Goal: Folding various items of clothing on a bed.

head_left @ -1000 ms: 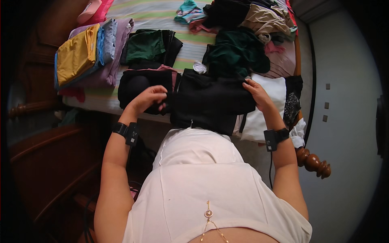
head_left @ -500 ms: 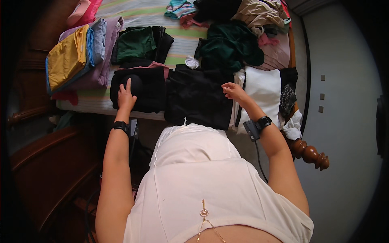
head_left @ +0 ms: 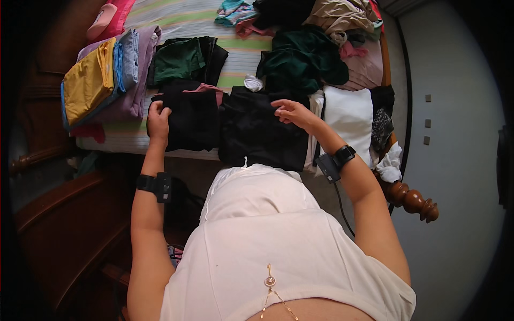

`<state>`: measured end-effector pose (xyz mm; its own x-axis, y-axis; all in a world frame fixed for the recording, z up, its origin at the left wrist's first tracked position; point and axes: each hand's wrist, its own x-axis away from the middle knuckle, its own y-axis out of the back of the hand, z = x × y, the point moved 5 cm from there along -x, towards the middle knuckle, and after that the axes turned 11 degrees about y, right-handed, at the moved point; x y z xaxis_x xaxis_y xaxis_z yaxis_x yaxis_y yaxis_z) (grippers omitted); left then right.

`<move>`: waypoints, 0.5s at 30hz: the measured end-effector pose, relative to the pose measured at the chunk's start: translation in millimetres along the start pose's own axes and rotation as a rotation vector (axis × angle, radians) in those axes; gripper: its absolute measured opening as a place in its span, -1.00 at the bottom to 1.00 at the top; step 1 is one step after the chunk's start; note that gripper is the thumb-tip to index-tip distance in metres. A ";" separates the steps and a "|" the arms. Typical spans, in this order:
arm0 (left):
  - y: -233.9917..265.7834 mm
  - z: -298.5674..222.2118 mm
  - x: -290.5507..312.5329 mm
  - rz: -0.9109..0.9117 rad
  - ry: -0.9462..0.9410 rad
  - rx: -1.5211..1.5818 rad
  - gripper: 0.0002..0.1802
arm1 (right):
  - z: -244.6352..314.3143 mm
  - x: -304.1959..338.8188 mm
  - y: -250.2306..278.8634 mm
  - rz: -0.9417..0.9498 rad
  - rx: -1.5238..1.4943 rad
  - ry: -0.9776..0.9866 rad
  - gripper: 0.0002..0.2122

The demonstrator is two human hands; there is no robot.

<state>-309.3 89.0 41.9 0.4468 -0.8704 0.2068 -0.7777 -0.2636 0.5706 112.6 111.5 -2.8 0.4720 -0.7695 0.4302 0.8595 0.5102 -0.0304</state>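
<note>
My left hand (head_left: 158, 122) is at the left edge of a folded black garment (head_left: 195, 125) on the bed. Its fingers are curled and pinch black cloth there; black on black hides where one piece ends and another starts. Over a second folded black garment (head_left: 257, 136), in the middle, hovers my right hand (head_left: 292, 113), fingers apart and nothing in them. A pink cloth (head_left: 209, 90) shows behind the left black garment. To the right of my right hand lies folded white cloth (head_left: 348, 120).
Folded yellow cloth (head_left: 88, 77) tops a stack at the left, beside a dark green folded garment (head_left: 179, 60). Loose dark green cloth (head_left: 300, 59) and a beige heap (head_left: 337, 18) lie farther back. A small white cloth (head_left: 253, 82) sits between. A turned wooden bedpost (head_left: 412, 199) juts out right.
My left hand has shifted slightly left and curled its fingers; the round black shape beneath it no longer shows there. My right hand has moved left over the middle black garment.
</note>
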 end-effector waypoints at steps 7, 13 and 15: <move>-71.8 -68.3 44.3 0.752 0.333 0.967 -0.61 | 85.5 -12.8 -57.1 0.084 0.263 0.395 -0.26; -104.9 -119.0 83.1 1.132 0.453 1.217 -0.60 | 87.3 -23.2 -65.1 0.201 0.071 0.485 -0.36; -112.2 -118.8 78.8 1.080 0.468 1.324 -0.65 | 60.3 -29.9 -68.6 0.539 -0.001 0.351 -0.51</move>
<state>-134.3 99.4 88.6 -0.5661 -0.7488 0.3448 -0.4802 -0.0404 -0.8762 27.7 122.7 40.7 0.8739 -0.4850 0.0338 0.4837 0.8604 -0.1607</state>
